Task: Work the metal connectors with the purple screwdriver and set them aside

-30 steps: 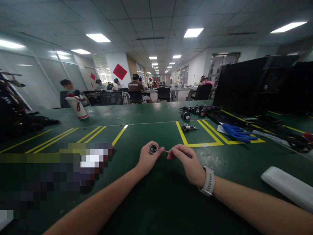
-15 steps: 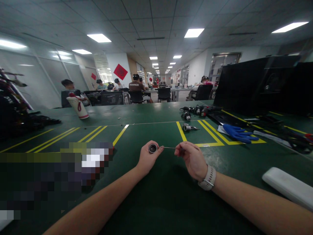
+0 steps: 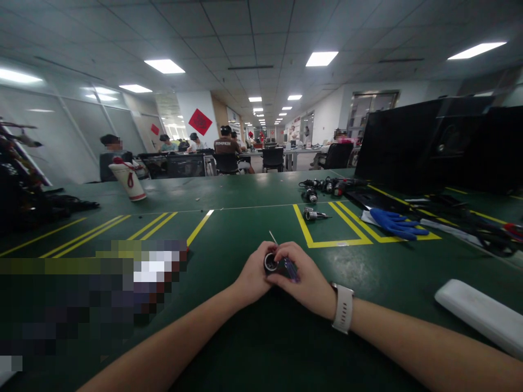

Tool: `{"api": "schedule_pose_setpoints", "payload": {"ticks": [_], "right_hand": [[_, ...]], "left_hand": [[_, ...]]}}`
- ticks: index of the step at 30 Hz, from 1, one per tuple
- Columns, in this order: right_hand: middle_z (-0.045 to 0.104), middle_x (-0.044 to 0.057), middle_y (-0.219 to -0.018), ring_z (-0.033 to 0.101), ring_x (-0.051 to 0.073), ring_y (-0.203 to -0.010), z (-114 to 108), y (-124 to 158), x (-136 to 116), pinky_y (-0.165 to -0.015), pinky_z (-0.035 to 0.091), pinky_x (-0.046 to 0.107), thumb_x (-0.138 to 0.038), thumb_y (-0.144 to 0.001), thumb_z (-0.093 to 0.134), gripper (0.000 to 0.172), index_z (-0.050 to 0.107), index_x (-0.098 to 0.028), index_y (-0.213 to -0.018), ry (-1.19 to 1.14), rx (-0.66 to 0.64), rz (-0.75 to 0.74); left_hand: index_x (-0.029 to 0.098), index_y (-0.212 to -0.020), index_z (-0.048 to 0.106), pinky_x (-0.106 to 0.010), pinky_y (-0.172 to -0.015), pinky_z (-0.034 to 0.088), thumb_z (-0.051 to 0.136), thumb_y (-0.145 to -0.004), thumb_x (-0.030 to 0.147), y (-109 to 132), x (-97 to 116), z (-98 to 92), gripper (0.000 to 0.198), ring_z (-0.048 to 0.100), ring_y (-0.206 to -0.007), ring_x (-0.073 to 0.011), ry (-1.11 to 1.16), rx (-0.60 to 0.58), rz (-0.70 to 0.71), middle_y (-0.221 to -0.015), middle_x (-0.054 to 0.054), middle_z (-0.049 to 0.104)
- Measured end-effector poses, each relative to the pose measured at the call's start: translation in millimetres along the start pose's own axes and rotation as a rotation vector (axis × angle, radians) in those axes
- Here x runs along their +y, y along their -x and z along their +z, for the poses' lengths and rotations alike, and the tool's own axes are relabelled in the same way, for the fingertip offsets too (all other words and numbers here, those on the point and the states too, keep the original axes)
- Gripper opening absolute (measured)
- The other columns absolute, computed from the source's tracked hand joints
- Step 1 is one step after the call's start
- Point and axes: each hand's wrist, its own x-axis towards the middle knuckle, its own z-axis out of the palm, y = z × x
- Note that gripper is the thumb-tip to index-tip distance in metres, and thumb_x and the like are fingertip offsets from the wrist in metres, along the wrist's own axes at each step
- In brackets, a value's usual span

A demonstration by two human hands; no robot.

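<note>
Small black ring-shaped part with a silvery rim (image 3: pixel 270 263) sits at lower centre of the frame, just above the green table mat (image 3: pixel 245 337), pinched between both hands.

At far left a dark heap of gear is cut off by the frame edge. A pixelated patch covers the lower left, so what lies there cannot be made out. At upper left a white tapered cup with a red cord (image 3: pixel 129 184) stands well apart from the hands. Yellow painted lines (image 3: pixel 155 224) cross bare mat between cup and hands, so there is open room on that side.

The left hand (image 3: pixel 254 275) is closed on the part from the left. The right hand (image 3: pixel 305 279), wearing a white wristwatch (image 3: pixel 342 308), grips a thin metal pick with a purple handle (image 3: pixel 289 268). The pick's shaft sticks up past the fingers, which hide most of the handle. Whether the handle touches the part cannot be told.

Further right, a yellow outlined box (image 3: pixel 327 241) holds a small silver cylinder (image 3: pixel 312 214), and a blue rubber glove (image 3: pixel 395 224) lies by its right line. A white oblong case (image 3: pixel 478 316) lies near the right edge, its end cut off.
</note>
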Motion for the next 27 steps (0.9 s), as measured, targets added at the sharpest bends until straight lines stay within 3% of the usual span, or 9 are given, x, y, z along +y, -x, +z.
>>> {"api": "schedule_pose_setpoints", "payload": {"ticks": [4, 8, 12, 14, 19, 23, 27], "right_hand": [[0.054, 0.005, -0.097, 0.052, 0.02, -0.088, 2, 2, 0, -0.076, 0.045, 0.035, -0.004, -0.068, 0.064, 0.028, 0.051, -0.02, -0.087, 0.241, -0.029, -0.088], [0.056, 0.004, -0.091, 0.053, 0.019, -0.085, -1, -2, 5, -0.074, 0.046, 0.032, -0.005, -0.068, 0.061, 0.025, 0.048, -0.02, -0.083, 0.35, -0.008, -0.184], [0.054, 0.003, -0.085, 0.053, 0.018, -0.078, -15, -13, 12, -0.07, 0.045, 0.031, -0.011, -0.072, 0.058, 0.02, 0.046, -0.021, -0.083, 0.401, 0.124, -0.185], [0.053, 0.003, -0.084, 0.053, 0.018, -0.077, -29, -22, 20, -0.07, 0.045, 0.031, -0.015, -0.074, 0.056, 0.017, 0.045, -0.02, -0.085, 0.446, 0.212, -0.164], [0.052, 0.006, -0.085, 0.051, 0.022, -0.079, -79, -40, 53, -0.071, 0.043, 0.034, -0.019, -0.073, 0.056, 0.015, 0.047, -0.018, -0.084, 0.636, 0.392, -0.077], [0.053, 0.009, -0.085, 0.05, 0.026, -0.084, -117, -46, 82, -0.077, 0.041, 0.039, -0.014, -0.07, 0.056, 0.013, 0.051, -0.018, -0.081, 0.82, 0.458, 0.028], [0.055, 0.011, -0.093, 0.05, 0.026, -0.093, -139, -45, 103, -0.081, 0.041, 0.04, -0.012, -0.073, 0.058, 0.012, 0.055, -0.013, -0.084, 0.976, 0.45, 0.158]], "left_hand": [[0.02, -0.105, 0.047, -0.033, -0.082, 0.047, 0.052, -0.057, -0.006, 2, 4, 2.8, 0.054, 0.057, -0.092, -0.0188, 0.003, -0.074, 0.036, -0.099, -0.003, 0.058], [0.02, -0.11, 0.047, -0.037, -0.088, 0.045, 0.051, -0.062, -0.004, 2, 5, 2.5, 0.053, 0.056, -0.099, -0.0213, -0.017, -0.112, 0.049, -0.105, -0.006, 0.058], [0.022, -0.123, 0.038, -0.047, -0.104, 0.03, 0.056, -0.068, 0.007, 2, 1, 2.0, 0.06, 0.04, -0.121, -0.0271, -0.198, 0.06, 0.09, -0.127, -0.01, 0.044], [0.024, -0.127, 0.033, -0.049, -0.105, 0.027, 0.056, -0.069, 0.008, 2, -2, 2.1, 0.064, 0.034, -0.127, -0.0276, -0.286, 0.122, 0.095, -0.132, -0.01, 0.038], [0.026, -0.128, 0.033, -0.048, -0.104, 0.032, 0.055, -0.074, 0.012, 3, -5, 2.0, 0.06, 0.035, -0.126, -0.0264, -0.314, 0.062, 0.074, -0.133, -0.009, 0.038], [0.027, -0.128, 0.037, -0.05, -0.101, 0.036, 0.056, -0.075, 0.014, 4, -6, 2.0, 0.058, 0.04, -0.122, -0.0277, -0.287, 0.044, 0.052, -0.133, -0.008, 0.04], [0.028, -0.126, 0.04, -0.049, -0.099, 0.038, 0.056, -0.075, 0.013, 4, -6, 2.2, 0.056, 0.044, -0.119, -0.0268, -0.27, 0.026, 0.053, -0.132, -0.007, 0.041]]}}
